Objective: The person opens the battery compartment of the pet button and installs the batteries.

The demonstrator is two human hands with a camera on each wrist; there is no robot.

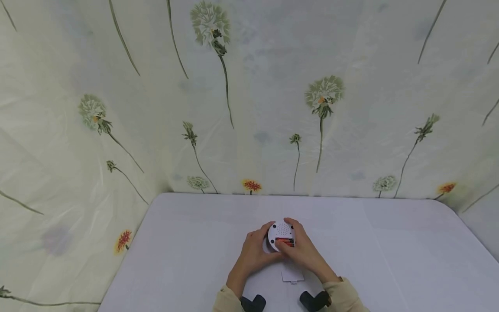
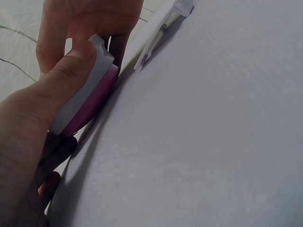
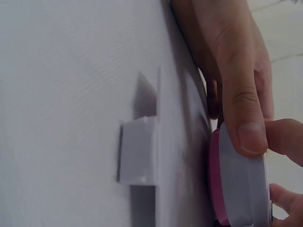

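Dandelion-printed cloth (image 1: 273, 108) hangs behind and to both sides of a pale desk (image 1: 390, 260), whose far edge meets the cloth in a straight line. Near the front middle of the desk, both hands meet around a small round white device (image 1: 280, 235) with a pink underside, its back facing up so that a speaker grille and an open battery bay with a red cell show. The left hand (image 1: 255, 253) comes in from the lower left, thumb curled over the device's rim and fingers wrapped behind it, as the left wrist view shows close up. The right hand (image 1: 306, 253) reaches from the lower right, thumb pressed on the white rim and fingers curved round the far side, so both hands grip the device. Just in front of the hands, between the wrists, a white battery cover (image 1: 292, 275) lies flat on the desk, close beside the device. Bare desk spreads wide to the left, the right and the far side of the hands.
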